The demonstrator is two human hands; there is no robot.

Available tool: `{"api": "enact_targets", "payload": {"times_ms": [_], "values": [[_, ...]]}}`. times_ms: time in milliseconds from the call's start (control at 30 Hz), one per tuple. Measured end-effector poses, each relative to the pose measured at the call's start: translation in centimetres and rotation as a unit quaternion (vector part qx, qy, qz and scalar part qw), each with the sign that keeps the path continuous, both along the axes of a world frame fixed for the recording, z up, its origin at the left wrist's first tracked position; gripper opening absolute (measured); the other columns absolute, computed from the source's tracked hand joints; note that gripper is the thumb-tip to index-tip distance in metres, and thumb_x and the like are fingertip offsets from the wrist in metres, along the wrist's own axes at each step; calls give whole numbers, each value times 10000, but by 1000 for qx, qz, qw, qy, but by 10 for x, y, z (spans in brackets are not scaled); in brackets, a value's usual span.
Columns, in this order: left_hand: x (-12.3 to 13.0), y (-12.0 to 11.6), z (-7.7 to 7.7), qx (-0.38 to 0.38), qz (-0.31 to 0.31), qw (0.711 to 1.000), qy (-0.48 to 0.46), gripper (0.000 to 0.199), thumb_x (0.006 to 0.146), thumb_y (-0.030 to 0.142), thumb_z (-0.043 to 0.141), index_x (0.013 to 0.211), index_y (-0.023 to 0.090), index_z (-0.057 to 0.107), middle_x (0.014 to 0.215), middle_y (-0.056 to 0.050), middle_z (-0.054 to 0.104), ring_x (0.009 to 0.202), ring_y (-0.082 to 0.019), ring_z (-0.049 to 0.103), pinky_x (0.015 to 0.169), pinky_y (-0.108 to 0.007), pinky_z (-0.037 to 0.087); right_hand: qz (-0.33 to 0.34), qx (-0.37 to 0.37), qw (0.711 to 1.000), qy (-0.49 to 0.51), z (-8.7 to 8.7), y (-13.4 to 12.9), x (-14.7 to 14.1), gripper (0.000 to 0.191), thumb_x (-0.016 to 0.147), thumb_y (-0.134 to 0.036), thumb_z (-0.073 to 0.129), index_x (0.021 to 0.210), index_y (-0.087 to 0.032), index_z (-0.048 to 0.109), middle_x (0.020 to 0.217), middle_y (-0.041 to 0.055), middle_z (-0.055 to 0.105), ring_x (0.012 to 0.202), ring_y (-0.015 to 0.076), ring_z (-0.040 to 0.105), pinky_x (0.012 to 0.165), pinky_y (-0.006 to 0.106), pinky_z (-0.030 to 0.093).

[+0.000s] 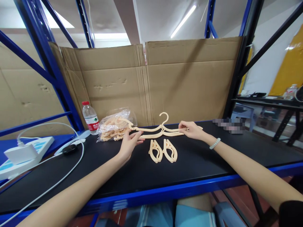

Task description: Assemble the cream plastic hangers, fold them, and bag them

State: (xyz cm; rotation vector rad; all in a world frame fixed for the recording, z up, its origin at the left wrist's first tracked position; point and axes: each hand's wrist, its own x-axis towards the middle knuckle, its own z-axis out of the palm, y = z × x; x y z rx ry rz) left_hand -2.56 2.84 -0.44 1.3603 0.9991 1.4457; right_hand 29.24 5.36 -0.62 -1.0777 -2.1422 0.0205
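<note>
Cardboard (189,75) fills the back wall across the middle of the frame, two broad panels meeting at a seam, and below them runs one black shelf top (127,176), blue-edged. Both forearms come reaching in from the lower corners, angled inward and almost straight, the hands meeting the work near centre.

And there it is, one unfolded hanger (162,128), cream, lying crosswise at mid-frame with its hook pointing up! Right hand (193,130), palm down, fingers nearly closed, has its right arm pinched between thumb and fingertips. Left hand (129,145) comes up from below, wrist bent, fingers loosely parted and touching its left end; whether they grip, we cannot tell.

Left of centre, one clear plastic bag (115,124) bulges with more cream hangers, too jumbled to count. One white power strip (42,145) sits at far left, and one red-capped bottle (91,119) stands beside the bag. Just below centre lie two folded hangers (163,151), side by side. Smallest of all, one beaded bracelet (215,143) rings the right wrist.
</note>
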Motion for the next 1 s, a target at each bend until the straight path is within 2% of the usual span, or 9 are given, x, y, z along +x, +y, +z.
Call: {"api": "enact_targets", "payload": {"times_ms": [133, 333, 467, 633, 800, 900, 1000], "values": [[-2, 2, 0, -3, 5, 1000, -29, 455, 716, 314, 733, 1024, 176, 427, 829, -13, 666, 670, -106, 679, 663, -218, 549, 6, 10, 1000, -12, -1, 1, 1, 46, 802, -215, 518, 765, -188, 521, 683, -5, 576, 588, 123, 486, 576, 231, 352], [-1, 0, -2, 30, 11, 999, 4, 555, 663, 312, 750, 1100, 190, 431, 725, 58, 602, 600, -84, 635, 617, -218, 545, 12, 8, 1000, -16, -2, 0, -3, 45, 809, -214, 516, 776, -189, 532, 700, 1, 586, 600, 128, 490, 584, 236, 358], [0, 1, -4, 43, 6, 999, 31, 602, 656, 335, 749, 1149, 197, 433, 758, 56, 583, 578, -81, 611, 580, -226, 539, 18, 4, 1000, -7, -1, -3, -6, 60, 828, -226, 517, 783, -191, 534, 713, 1, 592, 609, 126, 498, 593, 237, 364], [-2, 4, -5, 45, -18, 997, 57, 540, 698, 399, 694, 1144, 169, 494, 707, 58, 547, 581, -89, 590, 559, -221, 523, 32, 7, 999, -3, -3, -2, -8, 47, 805, -177, 540, 844, -186, 565, 724, -3, 598, 611, 125, 502, 584, 233, 365], [-4, 7, -5, 41, -26, 996, 74, 468, 713, 471, 660, 1008, 108, 634, 712, -12, 616, 598, -109, 588, 588, -246, 531, 44, 53, 997, -44, 0, -1, -6, 181, 833, -103, 492, 918, -186, 629, 847, 51, 648, 775, 171, 558, 700, 281, 422], [-5, 8, -6, 39, -15, 997, 59, 458, 677, 480, 696, 949, 113, 659, 721, -25, 636, 606, -120, 599, 612, -267, 544, 10, 109, 991, -82, 3, -2, -3, 153, 894, -184, 521, 900, -209, 672, 896, 71, 656, 892, 217, 524, 790, 346, 411], [-5, 9, -7, 36, -16, 998, 49, 456, 656, 484, 714, 920, 116, 667, 721, -26, 644, 612, -121, 603, 629, -269, 546, -61, 167, 977, -115, 3, -2, -3, 161, 912, -229, 540, 906, -225, 701, 976, 80, 647, 916, 232, 518, 782, 363, 390]]}}
